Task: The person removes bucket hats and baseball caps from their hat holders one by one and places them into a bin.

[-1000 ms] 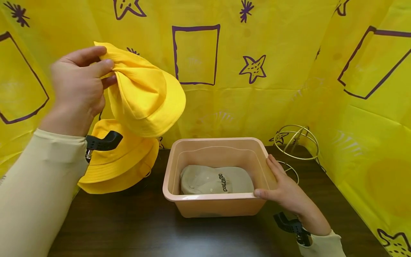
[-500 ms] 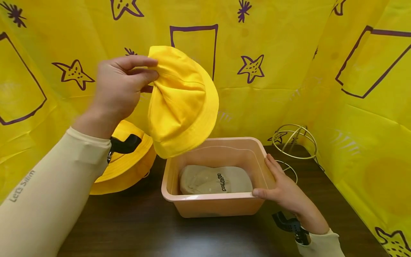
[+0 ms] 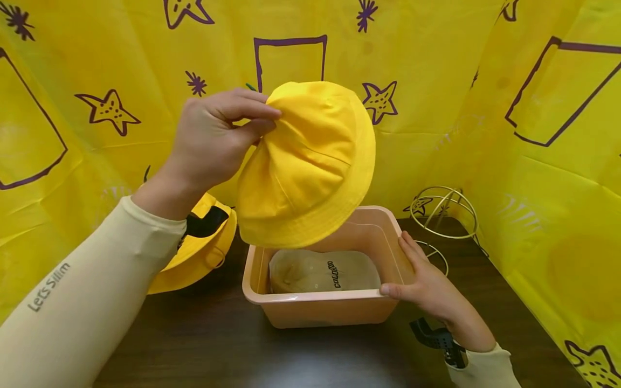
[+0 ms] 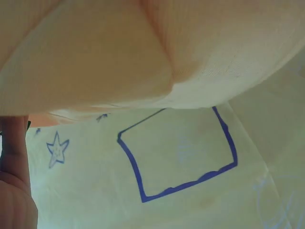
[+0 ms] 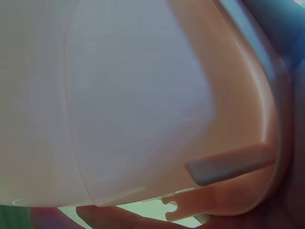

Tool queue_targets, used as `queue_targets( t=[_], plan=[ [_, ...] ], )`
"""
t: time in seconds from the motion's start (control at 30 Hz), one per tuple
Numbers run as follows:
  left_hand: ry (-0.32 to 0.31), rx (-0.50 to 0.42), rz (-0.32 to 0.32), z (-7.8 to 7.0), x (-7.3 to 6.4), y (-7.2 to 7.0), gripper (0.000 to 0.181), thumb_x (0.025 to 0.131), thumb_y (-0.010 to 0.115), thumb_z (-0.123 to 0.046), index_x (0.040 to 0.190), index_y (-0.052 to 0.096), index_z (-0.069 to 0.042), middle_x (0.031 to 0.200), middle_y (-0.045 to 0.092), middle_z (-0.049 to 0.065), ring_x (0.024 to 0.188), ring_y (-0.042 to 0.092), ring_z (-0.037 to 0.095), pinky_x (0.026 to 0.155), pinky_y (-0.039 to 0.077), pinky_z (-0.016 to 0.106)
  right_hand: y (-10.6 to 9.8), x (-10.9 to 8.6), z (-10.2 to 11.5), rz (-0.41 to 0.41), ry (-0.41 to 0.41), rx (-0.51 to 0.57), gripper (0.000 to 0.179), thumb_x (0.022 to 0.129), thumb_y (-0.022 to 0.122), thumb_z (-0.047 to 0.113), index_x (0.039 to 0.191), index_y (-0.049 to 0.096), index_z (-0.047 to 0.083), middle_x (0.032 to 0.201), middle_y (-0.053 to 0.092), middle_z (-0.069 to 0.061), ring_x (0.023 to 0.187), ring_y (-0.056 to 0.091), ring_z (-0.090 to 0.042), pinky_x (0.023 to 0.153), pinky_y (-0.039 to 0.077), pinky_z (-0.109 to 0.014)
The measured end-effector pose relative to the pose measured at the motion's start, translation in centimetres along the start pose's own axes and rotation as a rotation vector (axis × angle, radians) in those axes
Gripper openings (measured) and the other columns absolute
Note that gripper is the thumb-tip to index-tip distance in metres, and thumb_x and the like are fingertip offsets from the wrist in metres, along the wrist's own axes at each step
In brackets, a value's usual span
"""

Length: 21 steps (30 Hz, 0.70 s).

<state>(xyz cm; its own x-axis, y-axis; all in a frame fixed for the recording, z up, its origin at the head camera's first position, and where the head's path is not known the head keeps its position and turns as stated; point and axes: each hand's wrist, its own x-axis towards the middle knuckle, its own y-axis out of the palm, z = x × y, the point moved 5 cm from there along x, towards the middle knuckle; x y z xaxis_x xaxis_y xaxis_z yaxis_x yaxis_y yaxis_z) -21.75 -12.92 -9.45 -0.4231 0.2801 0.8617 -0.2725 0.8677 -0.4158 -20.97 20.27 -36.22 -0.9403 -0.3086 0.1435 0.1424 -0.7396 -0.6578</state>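
My left hand (image 3: 213, 140) pinches a yellow bucket hat (image 3: 310, 167) by its crown, between thumb and fingers. The hat hangs tilted above a pink plastic basin (image 3: 330, 312), overlapping its back left part in the head view. Its yellow cloth (image 4: 143, 57) fills the top of the left wrist view. A beige cap (image 3: 315, 272) with dark lettering lies inside the basin. My right hand (image 3: 429, 285) holds the basin's front right corner, thumb on the front rim and fingers along the right side. The right wrist view shows the basin wall (image 5: 133, 105) close up.
More yellow hats (image 3: 204, 258) sit at the left, partly hidden behind my left forearm. A gold wire stand (image 3: 443, 213) is at the back right of the dark wooden table (image 3: 218, 339). A yellow sheet with drawn stars surrounds the table.
My left hand has carried the yellow bucket hat rightward from above the other hats to over the basin. The right hand stays at the basin's corner.
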Motion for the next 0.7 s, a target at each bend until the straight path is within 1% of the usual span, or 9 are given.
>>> queue_targets(
  t=[0.1, 0.2, 0.33, 0.4, 0.47, 0.53, 0.57, 0.63, 0.7],
  plan=[
    [0.024, 0.023, -0.007, -0.6, 0.2, 0.2, 0.010, 0.084, 0.077, 0.005, 0.091, 0.080, 0.000, 0.096, 0.074, 0.005, 0.092, 0.066, 0.011, 0.084, 0.053, 0.027, 0.0, 0.0, 0.0, -0.001, -0.001, -0.002, 0.114, 0.077, 0.085, 0.039, 0.160, 0.013, 0.006, 0.166, 0.002, -0.006, 0.145, 0.009, -0.045, 0.105, 0.019, -0.069],
    [-0.007, 0.012, -0.013, -1.0, 0.5, 0.3, 0.009, 0.084, 0.077, 0.003, 0.091, 0.080, -0.001, 0.096, 0.074, 0.005, 0.093, 0.066, 0.009, 0.085, 0.053, 0.027, -0.1, -0.1, 0.1, -0.001, -0.002, -0.004, 0.114, 0.077, 0.085, 0.038, 0.160, 0.013, 0.006, 0.166, 0.002, -0.006, 0.145, 0.010, -0.045, 0.105, 0.020, -0.068],
    [-0.020, -0.033, -0.032, -1.5, 0.8, 0.3, 0.010, 0.083, 0.077, 0.006, 0.090, 0.080, 0.000, 0.096, 0.074, 0.007, 0.093, 0.066, 0.011, 0.083, 0.054, 0.028, -0.1, -0.1, 0.1, 0.003, -0.005, -0.001, 0.114, 0.077, 0.085, 0.038, 0.160, 0.014, 0.005, 0.166, 0.002, -0.006, 0.145, 0.010, -0.045, 0.105, 0.020, -0.068],
    [-0.006, -0.042, -0.041, -1.5, 0.8, 0.3, 0.010, 0.083, 0.077, 0.007, 0.090, 0.080, 0.000, 0.096, 0.074, 0.007, 0.092, 0.067, 0.013, 0.082, 0.054, 0.028, -0.1, 0.0, 0.1, 0.005, -0.006, 0.000, 0.114, 0.077, 0.085, 0.038, 0.160, 0.013, 0.005, 0.166, 0.002, -0.006, 0.146, 0.009, -0.044, 0.106, 0.020, -0.067],
    [-0.003, -0.048, -0.031, -1.4, 0.7, 0.4, 0.010, 0.083, 0.077, 0.007, 0.090, 0.080, 0.001, 0.096, 0.074, 0.007, 0.092, 0.067, 0.014, 0.081, 0.054, 0.027, -0.1, -0.1, 0.1, 0.007, -0.006, 0.000, 0.114, 0.077, 0.085, 0.039, 0.160, 0.014, 0.005, 0.166, 0.002, -0.006, 0.146, 0.009, -0.044, 0.106, 0.020, -0.068],
    [-0.004, -0.040, 0.016, -1.1, 0.6, 1.0, 0.009, 0.084, 0.077, 0.006, 0.091, 0.080, 0.001, 0.097, 0.074, 0.006, 0.093, 0.067, 0.013, 0.081, 0.054, 0.027, -0.1, -0.1, 0.1, 0.009, -0.003, -0.001, 0.114, 0.077, 0.085, 0.039, 0.160, 0.013, 0.005, 0.166, 0.002, -0.006, 0.146, 0.009, -0.044, 0.106, 0.019, -0.068],
    [-0.007, -0.025, 0.054, -0.9, 0.4, 1.4, 0.009, 0.084, 0.076, 0.004, 0.091, 0.080, -0.001, 0.098, 0.074, 0.005, 0.093, 0.067, 0.012, 0.083, 0.054, 0.027, -0.1, -0.1, 0.1, 0.009, -0.002, -0.002, 0.114, 0.077, 0.085, 0.039, 0.160, 0.014, 0.005, 0.166, 0.002, -0.006, 0.146, 0.009, -0.044, 0.106, 0.020, -0.068],
    [-0.006, 0.006, 0.149, -0.5, 0.0, 2.5, 0.009, 0.086, 0.076, 0.002, 0.091, 0.081, -0.004, 0.100, 0.074, 0.003, 0.095, 0.067, 0.011, 0.085, 0.052, 0.026, -0.2, -0.1, 0.2, 0.010, 0.001, -0.004, 0.114, 0.078, 0.085, 0.040, 0.160, 0.014, 0.005, 0.166, 0.002, -0.006, 0.146, 0.009, -0.044, 0.106, 0.020, -0.068],
    [0.017, 0.043, 0.254, -0.2, -0.7, 3.8, 0.010, 0.087, 0.076, 0.000, 0.092, 0.082, -0.008, 0.101, 0.074, 0.000, 0.097, 0.067, 0.010, 0.086, 0.052, 0.026, -0.2, -0.1, 0.2, 0.008, 0.002, -0.007, 0.114, 0.078, 0.085, 0.040, 0.160, 0.014, 0.005, 0.166, 0.002, -0.007, 0.146, 0.008, -0.045, 0.106, 0.019, -0.069]
  ],
)
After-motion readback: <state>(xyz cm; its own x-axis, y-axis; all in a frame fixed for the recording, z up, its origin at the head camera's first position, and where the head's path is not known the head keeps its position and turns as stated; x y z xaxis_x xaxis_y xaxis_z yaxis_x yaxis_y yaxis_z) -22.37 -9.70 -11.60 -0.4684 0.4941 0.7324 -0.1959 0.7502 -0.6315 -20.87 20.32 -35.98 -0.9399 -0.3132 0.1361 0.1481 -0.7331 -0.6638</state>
